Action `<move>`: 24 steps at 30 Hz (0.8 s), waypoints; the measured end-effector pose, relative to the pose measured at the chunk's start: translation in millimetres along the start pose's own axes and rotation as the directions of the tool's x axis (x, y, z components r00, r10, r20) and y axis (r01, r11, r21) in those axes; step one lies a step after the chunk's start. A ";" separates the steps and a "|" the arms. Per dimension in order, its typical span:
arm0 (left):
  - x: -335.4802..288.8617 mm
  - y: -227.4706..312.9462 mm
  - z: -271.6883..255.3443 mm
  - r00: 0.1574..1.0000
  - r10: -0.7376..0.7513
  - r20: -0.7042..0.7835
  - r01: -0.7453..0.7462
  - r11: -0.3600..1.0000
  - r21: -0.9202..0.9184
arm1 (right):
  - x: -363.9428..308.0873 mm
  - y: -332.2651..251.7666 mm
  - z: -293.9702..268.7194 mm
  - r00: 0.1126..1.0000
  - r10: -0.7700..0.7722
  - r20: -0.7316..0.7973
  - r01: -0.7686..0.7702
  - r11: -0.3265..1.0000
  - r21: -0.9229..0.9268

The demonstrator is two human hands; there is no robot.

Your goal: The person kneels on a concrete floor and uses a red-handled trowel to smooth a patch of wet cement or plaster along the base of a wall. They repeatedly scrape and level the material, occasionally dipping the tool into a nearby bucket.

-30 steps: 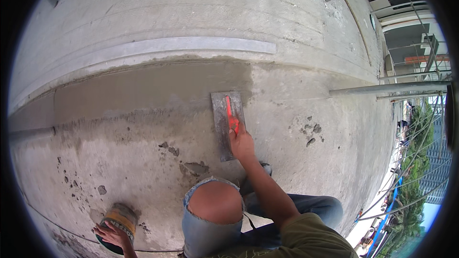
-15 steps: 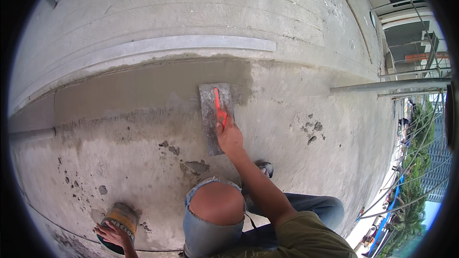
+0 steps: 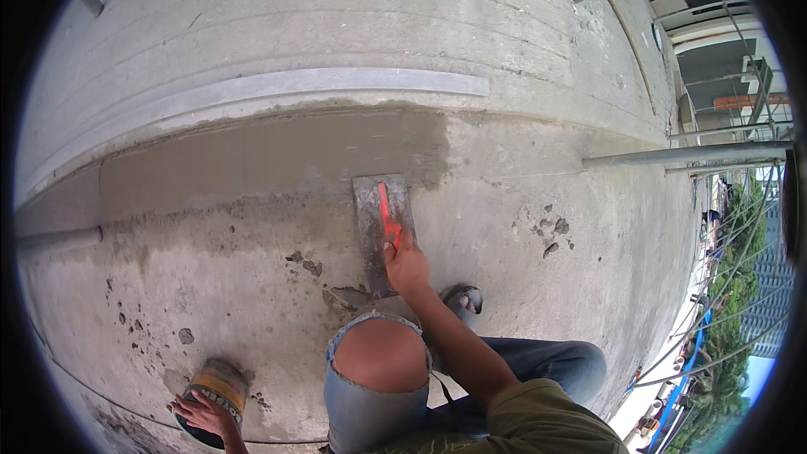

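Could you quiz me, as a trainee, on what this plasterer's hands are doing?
1. True or false: the right hand grips the trowel's orange handle.
2. What does the left hand touch? A) a small bucket B) a brick C) a hose
3. Which part of the concrete surface looks darker and wet?

Key: 1 true. 2 A, the small bucket. 3 The mortar band above the steel trowel.

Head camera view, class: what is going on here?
A person crouches on a concrete slab. The right hand grips the red handle of a flat steel trowel pressed against a darker, wet-looking patch of mortar at the foot of a wall. The left hand rests on a small bucket beside the knee.
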State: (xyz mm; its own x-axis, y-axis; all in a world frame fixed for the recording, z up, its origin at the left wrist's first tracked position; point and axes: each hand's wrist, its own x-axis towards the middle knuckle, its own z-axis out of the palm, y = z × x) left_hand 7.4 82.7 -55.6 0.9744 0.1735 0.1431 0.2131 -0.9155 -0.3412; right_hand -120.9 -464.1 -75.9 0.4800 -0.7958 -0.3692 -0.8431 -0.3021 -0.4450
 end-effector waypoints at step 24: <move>2.2 2.5 -3.6 0.999 -0.021 0.026 0.021 1.000 0.022 | -3.8 21.7 -11.0 0.997 0.066 0.034 -0.064 0.997 -0.037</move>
State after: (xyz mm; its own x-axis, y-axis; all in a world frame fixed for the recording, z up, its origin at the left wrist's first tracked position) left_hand 9.8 79.4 -52.8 0.9712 0.2023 0.1258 0.2346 -0.9036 -0.3585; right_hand -143.7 -473.4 -75.1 0.4317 -0.7954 -0.4255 -0.8807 -0.2697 -0.3895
